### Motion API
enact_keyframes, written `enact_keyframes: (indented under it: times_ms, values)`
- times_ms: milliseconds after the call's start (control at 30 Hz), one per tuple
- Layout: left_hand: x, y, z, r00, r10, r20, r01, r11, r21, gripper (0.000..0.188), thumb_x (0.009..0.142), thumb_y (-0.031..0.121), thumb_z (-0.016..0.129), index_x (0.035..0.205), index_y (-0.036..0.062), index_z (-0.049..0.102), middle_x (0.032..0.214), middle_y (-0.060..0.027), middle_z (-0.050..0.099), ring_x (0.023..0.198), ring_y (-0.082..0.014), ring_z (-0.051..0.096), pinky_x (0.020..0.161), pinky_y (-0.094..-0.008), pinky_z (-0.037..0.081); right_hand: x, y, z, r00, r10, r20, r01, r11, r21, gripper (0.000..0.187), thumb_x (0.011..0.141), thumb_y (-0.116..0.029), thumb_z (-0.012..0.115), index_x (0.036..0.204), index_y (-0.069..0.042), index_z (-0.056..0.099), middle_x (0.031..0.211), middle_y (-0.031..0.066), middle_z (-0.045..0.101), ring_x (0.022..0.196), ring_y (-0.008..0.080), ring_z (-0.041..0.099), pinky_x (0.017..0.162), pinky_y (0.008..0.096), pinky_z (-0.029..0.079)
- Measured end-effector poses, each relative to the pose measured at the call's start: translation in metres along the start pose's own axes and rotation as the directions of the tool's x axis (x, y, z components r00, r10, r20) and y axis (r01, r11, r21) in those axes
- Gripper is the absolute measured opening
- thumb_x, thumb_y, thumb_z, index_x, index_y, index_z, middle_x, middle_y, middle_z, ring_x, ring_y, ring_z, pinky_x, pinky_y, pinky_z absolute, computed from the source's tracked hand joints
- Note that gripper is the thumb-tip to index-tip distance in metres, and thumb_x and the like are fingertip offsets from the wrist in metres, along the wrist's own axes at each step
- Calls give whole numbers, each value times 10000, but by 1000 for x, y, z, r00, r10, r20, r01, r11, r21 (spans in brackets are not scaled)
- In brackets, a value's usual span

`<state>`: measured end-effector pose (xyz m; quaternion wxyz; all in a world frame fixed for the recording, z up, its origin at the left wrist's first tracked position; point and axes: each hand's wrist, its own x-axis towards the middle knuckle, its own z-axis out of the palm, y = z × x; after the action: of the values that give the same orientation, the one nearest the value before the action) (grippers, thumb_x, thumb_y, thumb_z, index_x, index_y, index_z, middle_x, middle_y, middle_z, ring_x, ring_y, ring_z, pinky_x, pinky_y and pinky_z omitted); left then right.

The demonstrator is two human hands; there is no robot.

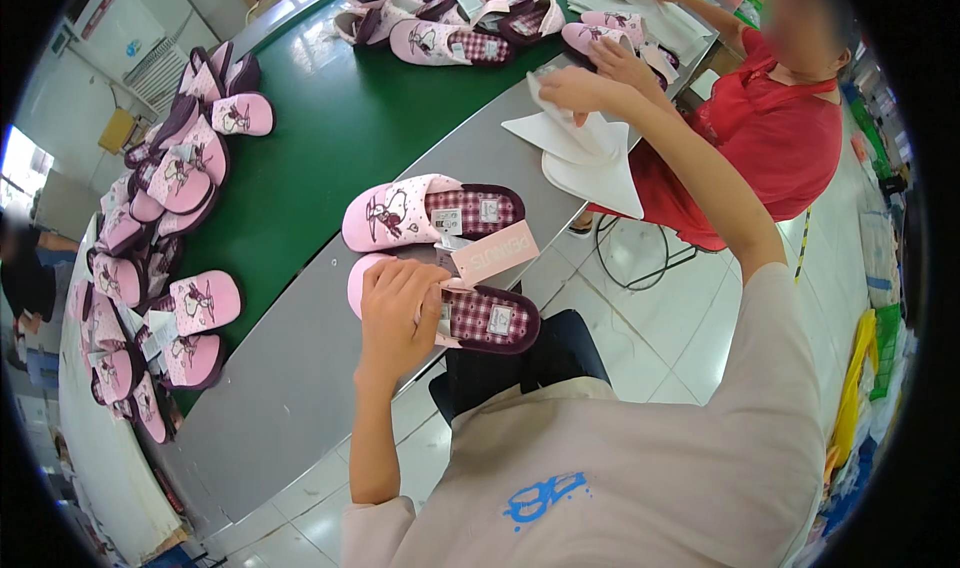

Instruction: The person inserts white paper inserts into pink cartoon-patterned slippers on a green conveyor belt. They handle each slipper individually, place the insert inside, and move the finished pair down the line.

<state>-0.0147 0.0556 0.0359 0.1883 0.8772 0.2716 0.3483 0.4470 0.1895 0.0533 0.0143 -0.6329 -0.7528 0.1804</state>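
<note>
My left hand (pixel 398 306) is closed over the upper of a pink slipper (pixel 492 318) with a plaid insole, at the grey table edge. Its matching slipper (pixel 392 216), with a printed cartoon figure on the upper, lies just beyond it. A pink card tag (pixel 497 254) hangs between the two. Out to the right, my right hand (pixel 578 92) pinches a thin white sheet (pixel 598 140), lifted and curled above a small stack of white sheets (pixel 592 182) at the table's edge. The sheet's far part is blurred.
Pink slippers (pixel 180 183) are heaped along the left of the green belt (pixel 330 118); another heap (pixel 455 33) lies at the far side. Right of me sits a co-worker in red (pixel 770 138), a hand (pixel 622 66) on pink slippers (pixel 608 30) close to my right hand.
</note>
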Motion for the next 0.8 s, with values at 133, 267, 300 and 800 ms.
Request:
enact_keyframes:
  times_ms: [133, 267, 300, 800]
  values:
    - [-10, -11, -6, 1000, -15, 19, 15, 1000, -2, 173, 960, 135, 626, 1047, 47, 747, 1031, -101, 752, 1039, -304, 682, 1044, -485, 443, -24, -31, -6, 939, 279, -200, -205, 924, 323, 278, 984, -276, 684, 1040, -5, 706, 777, 117, 752, 729, 282, 773, 624, 328, 631]
    - [-18, -12, -13, 1000, -21, -21, 21, 999, 32, 291, 961, 209, 689, 1187, 33, 738, 1176, -118, 757, 1151, -323, 669, 1117, -501, 419, -67, -75, -11, 514, -134, -847, -24, 985, -171, 232, 989, -244, 715, 978, -12, 713, 746, 70, 717, 688, 155, 733, 596, 278, 537]
    - [-25, -14, -17, 999, -41, -12, 42, 998, 39, 514, 944, 307, 753, 1364, 24, 665, 1346, -142, 705, 1280, -349, 620, 1152, -504, 404, -79, -103, -15, 380, -105, -919, 80, 994, -81, 211, 1013, -222, 702, 989, -13, 715, 740, 41, 704, 659, 115, 705, 577, 265, 504]
    - [-27, 48, -7, 810, -509, -292, 103, 613, -783, 682, 862, 149, 856, 1421, -72, 534, 1245, -127, 694, 1112, -199, 670, 938, -362, 552, -192, -283, 147, 994, 104, -33, 51, -179, 983, 223, 1003, -112, 746, 1153, 52, 740, 1040, 156, 790, 840, 200, 776, 738, 320, 649]
